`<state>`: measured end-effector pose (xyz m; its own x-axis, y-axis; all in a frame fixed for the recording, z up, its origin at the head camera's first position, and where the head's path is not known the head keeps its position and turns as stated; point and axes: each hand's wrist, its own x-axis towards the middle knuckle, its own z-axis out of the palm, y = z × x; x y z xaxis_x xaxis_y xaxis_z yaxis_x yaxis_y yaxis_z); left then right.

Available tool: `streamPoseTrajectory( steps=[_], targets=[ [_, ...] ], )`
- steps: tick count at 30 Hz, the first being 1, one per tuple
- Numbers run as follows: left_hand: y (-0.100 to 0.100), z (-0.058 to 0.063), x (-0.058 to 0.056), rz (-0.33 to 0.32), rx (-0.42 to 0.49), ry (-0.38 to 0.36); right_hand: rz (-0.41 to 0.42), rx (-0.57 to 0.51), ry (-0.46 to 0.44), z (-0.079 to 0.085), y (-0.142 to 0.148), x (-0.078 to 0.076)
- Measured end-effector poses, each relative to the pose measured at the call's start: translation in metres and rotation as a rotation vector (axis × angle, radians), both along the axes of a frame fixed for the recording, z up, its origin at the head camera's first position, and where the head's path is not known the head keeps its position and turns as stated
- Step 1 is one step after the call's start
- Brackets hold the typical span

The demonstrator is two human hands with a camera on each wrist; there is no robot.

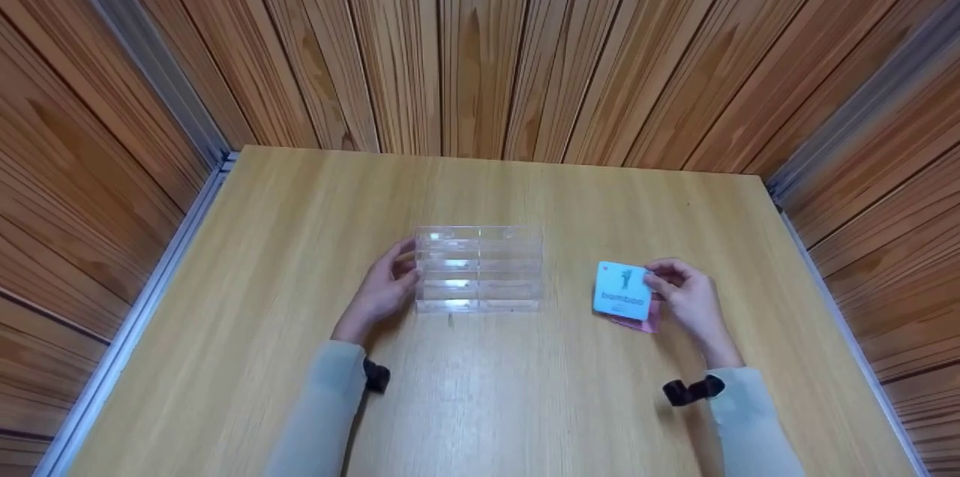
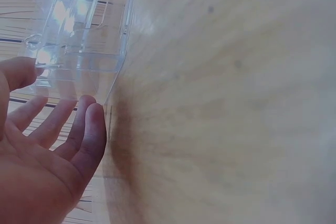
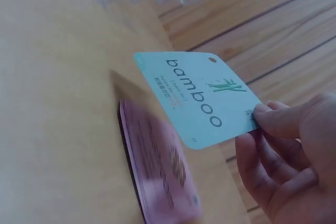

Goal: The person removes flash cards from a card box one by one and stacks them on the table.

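A light-blue flash card (image 1: 622, 295) printed "bamboo", with a small hole in one corner, is pinched at its edge between the thumb and fingers of my right hand (image 1: 686, 301). It is held tilted above a stack of pink cards (image 3: 157, 166) lying on the table, partly hidden by it in the head view. At the middle of the table stands a clear plastic rack (image 1: 480, 269) with rows of compartments. Beside its left side is my left hand (image 1: 386, 286), the thumb and fingertips against the plastic, the fingers loosely extended.
The wooden table (image 1: 480, 402) is bounded by wood-plank walls (image 1: 480, 49) at the back and both sides. Metal rails (image 1: 150, 304) run along the side edges. A dark wrist-camera mount (image 1: 376, 376) sits on the left sleeve, with another mount (image 1: 694, 391) on the right.
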<state>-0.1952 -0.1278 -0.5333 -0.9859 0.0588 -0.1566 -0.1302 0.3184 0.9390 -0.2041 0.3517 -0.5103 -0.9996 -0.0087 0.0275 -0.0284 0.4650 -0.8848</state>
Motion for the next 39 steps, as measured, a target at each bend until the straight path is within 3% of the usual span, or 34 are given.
streamPoseTrajectory(
  steps=[10, 17, 30, 39],
  targets=[
    [0.0, -0.001, 0.0, 0.004, 0.003, -0.002, -0.028, -0.014, -0.169, -0.011, 0.032, -0.001],
    [0.003, -0.001, -0.002, 0.021, -0.009, -0.038, -0.064, 0.019, -0.138, -0.025, 0.029, -0.002],
    [0.0, -0.001, 0.001, 0.012, -0.001, -0.049, -0.063, 0.313, -0.027, -0.039, 0.013, -0.002],
    [-0.002, -0.002, 0.0, 0.008, 0.001, -0.005, -0.078, 0.344, 0.001, -0.039, 0.01, -0.005]
  ],
)
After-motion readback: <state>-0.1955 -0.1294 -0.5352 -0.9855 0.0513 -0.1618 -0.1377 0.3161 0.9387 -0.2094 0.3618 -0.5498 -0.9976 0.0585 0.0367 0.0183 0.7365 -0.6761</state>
